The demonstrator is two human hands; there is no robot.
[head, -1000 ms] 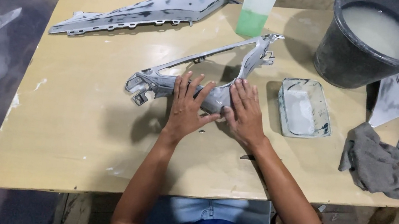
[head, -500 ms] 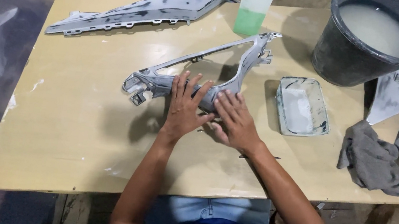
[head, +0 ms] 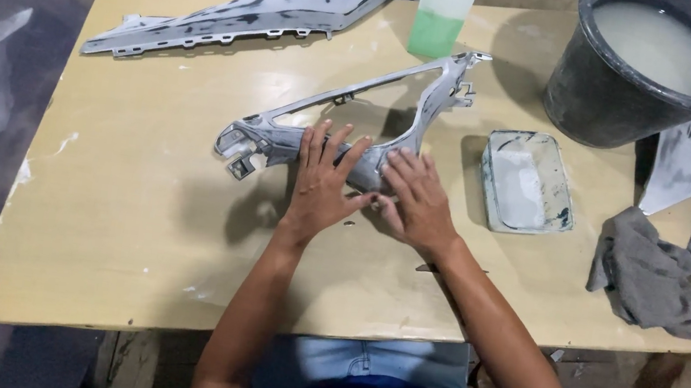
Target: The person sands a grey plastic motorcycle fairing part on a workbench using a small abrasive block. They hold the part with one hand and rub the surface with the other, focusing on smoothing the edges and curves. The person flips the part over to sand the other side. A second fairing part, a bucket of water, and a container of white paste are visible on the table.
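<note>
**Both hands pressing on the grey frame panel**

I am watching the right hand (head: 418, 202) sliding nearer me along the grey frame panel (head: 347, 118) than it sat a second ago, closing up beside the left hand (head: 322, 183); I judge the rubbing is moving along the panel's near bar. The panel itself is lying flat at the middle of the table (head: 117, 216), barely shifted. The left hand is resting spread, fingers fanned and palm down on the bar. The right hand is lying flat with fingers together, touching the same bar; I cannot tell whether anything is under it. The rectangular tray (head: 527, 182) is sitting just right of the hands, the grey rag (head: 645, 279) farther right.
</note>
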